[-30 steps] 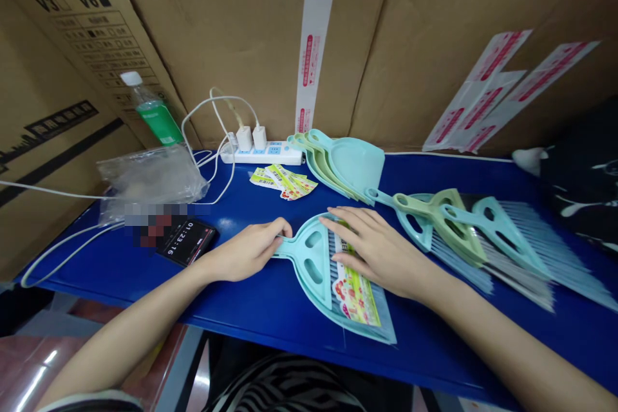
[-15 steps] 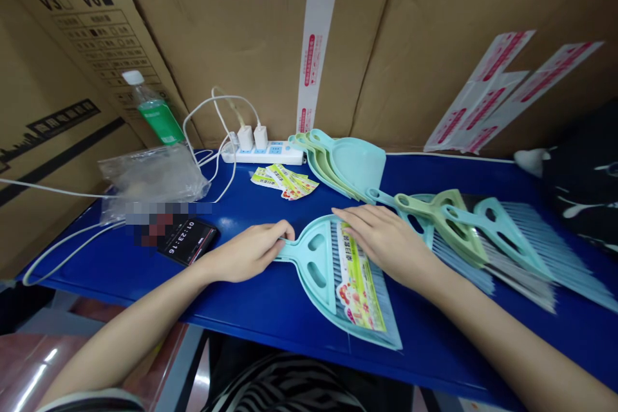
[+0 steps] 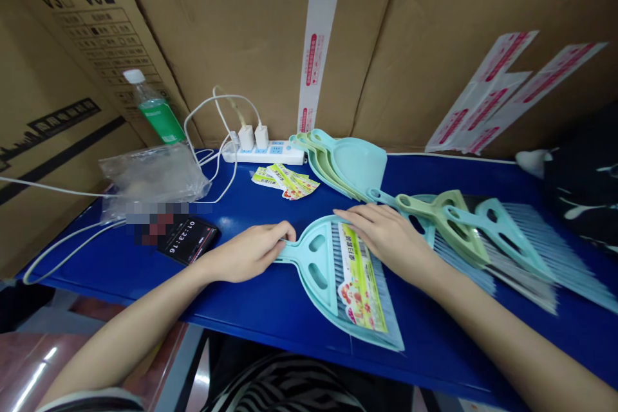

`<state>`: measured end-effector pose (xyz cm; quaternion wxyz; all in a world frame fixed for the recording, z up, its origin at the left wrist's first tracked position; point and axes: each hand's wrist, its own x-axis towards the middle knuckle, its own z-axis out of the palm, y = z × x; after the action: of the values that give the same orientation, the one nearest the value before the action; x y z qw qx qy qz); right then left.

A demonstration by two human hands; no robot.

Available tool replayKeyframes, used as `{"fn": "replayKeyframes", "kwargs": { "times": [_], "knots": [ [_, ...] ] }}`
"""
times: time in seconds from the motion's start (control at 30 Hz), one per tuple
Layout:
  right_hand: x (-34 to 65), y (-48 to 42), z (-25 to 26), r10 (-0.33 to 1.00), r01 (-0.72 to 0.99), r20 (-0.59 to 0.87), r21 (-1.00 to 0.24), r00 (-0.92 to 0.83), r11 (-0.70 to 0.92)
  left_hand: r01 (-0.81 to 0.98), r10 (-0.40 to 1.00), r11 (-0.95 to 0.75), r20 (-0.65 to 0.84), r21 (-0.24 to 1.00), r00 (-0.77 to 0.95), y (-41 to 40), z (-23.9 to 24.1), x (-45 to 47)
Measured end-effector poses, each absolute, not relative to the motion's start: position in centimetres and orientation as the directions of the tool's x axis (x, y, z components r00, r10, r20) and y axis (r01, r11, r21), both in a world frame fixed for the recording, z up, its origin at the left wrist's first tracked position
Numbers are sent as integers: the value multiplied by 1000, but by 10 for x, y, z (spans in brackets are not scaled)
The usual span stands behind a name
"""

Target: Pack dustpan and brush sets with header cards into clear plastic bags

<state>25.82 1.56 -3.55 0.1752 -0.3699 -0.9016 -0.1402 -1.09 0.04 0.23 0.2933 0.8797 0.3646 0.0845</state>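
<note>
My left hand [image 3: 258, 250] is closed around the paired handles of a light-blue dustpan [image 3: 311, 318] and a small hand brush [image 3: 321, 264] nested in it. The brush's pale bristles point right. A yellow-green printed label card [image 3: 364, 290] lies across the bristles. At the far edge of the set, my right hand [image 3: 386, 235] has its fingertips on the card's upper end, gripping it there. My right hand's palm side is hidden.
More hand brushes [image 3: 439, 219] lie at right, near stacked dustpans [image 3: 357, 161]. Several label cards [image 3: 290, 181] lie beside a power strip [image 3: 284, 153]. A phone [image 3: 188, 241], plastic bag [image 3: 154, 174], bottle [image 3: 161, 116] and white cables stand or lie at left. Cardboard [image 3: 241, 38] backs the blue table [image 3: 232, 309].
The label card has shifted slightly right across the bristles. Both hands stay almost in the same places, and the dustpan and brush have barely moved.
</note>
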Motion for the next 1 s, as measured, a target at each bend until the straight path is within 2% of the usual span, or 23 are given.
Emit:
{"fn": "replayKeyframes", "kwargs": {
  "times": [0.2,0.83,1.0],
  "knots": [
    [259,15,-32,633,722,397,125,-665,680,593,690,-566,-66,573,721,1,1,-12],
    [261,17,-32,730,773,351,-26,-587,634,576,664,-577,-78,579,744,-1,3,-11],
    [260,16,-31,724,765,329,-7,-607,645,560,641,-591,-84,581,763,-1,4,-11]
  ]
}}
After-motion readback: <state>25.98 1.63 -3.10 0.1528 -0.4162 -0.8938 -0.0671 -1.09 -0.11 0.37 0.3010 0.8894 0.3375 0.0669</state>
